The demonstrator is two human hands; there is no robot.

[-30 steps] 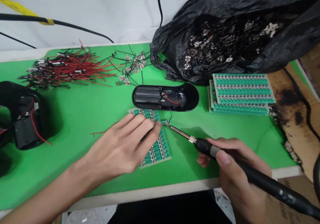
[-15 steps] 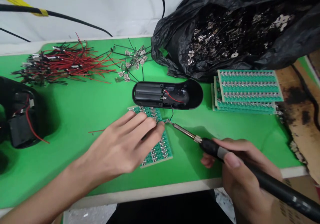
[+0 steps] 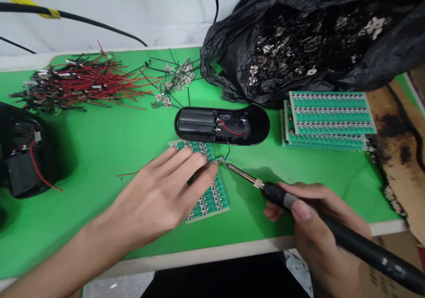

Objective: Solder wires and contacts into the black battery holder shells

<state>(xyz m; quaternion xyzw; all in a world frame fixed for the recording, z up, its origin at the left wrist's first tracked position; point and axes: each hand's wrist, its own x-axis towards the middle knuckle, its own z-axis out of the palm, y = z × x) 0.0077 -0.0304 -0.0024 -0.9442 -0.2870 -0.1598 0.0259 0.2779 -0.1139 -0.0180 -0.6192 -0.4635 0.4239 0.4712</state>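
My left hand (image 3: pixel 162 196) lies over a green circuit board (image 3: pixel 212 203), its fingertips pressing on the board's upper part. My right hand (image 3: pixel 318 227) grips a black soldering iron (image 3: pixel 275 194) like a pen. The iron's metal tip (image 3: pixel 241 172) touches a small metal tab at the board's right edge, close to my left fingertips. A thin black wire (image 3: pixel 228 149) runs from that spot up to an open black plastic housing (image 3: pixel 221 124) with a battery compartment and a red wire inside. My left hand hides much of the board.
A black plastic bag (image 3: pixel 299 36) of metal tabs stands at the back right, beside stacked green boards (image 3: pixel 332 114). A bundle of red and black wires (image 3: pixel 83 83) lies back left. Another black housing (image 3: pixel 23 160) sits at far left. Scorched cardboard (image 3: pixel 395 156) lies right.
The whole scene has shifted slightly upward in view. My hands stay nearly in place, with the iron tip still at the tab and my left fingers still on the board.
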